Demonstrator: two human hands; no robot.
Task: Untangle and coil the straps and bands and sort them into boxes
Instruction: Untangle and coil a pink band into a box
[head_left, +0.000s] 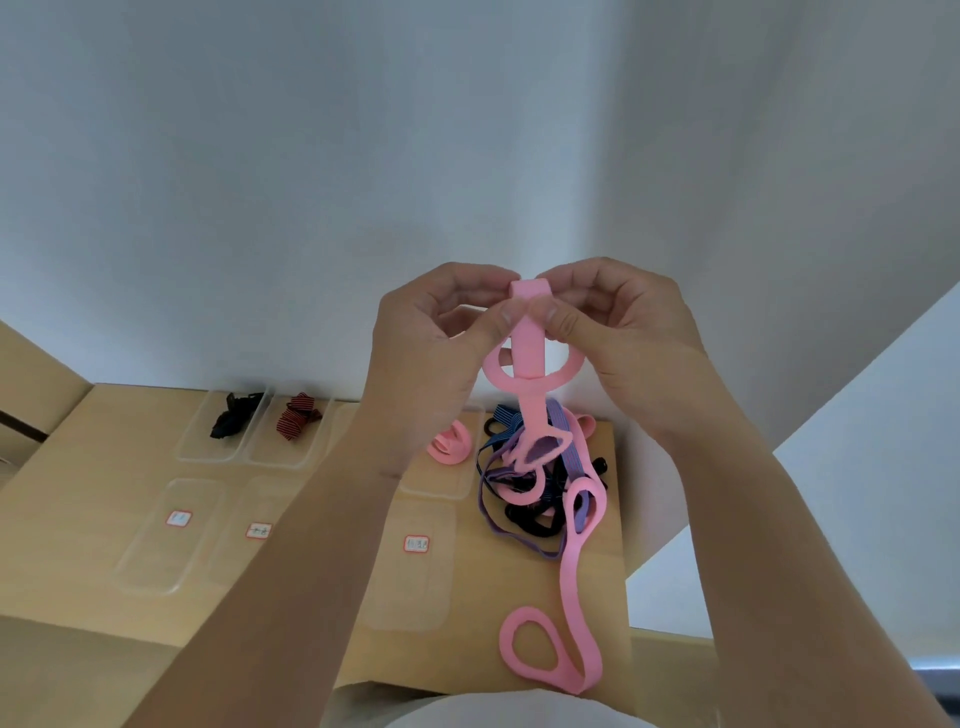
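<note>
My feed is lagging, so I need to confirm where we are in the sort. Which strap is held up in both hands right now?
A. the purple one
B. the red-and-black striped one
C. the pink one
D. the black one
C: the left hand and the right hand both pinch the top of the pink strap, and its tail hangs down to the table.

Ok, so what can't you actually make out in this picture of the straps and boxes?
Head view only:
- Labels on the clear plastic: too small and blurred to read.
- Whatever lies behind the left hand: blocked by it and the forearm.
- Tangled pile: the hanging pink strap covers part of it, and whether that strap is free of the pile is unclear.
</note>
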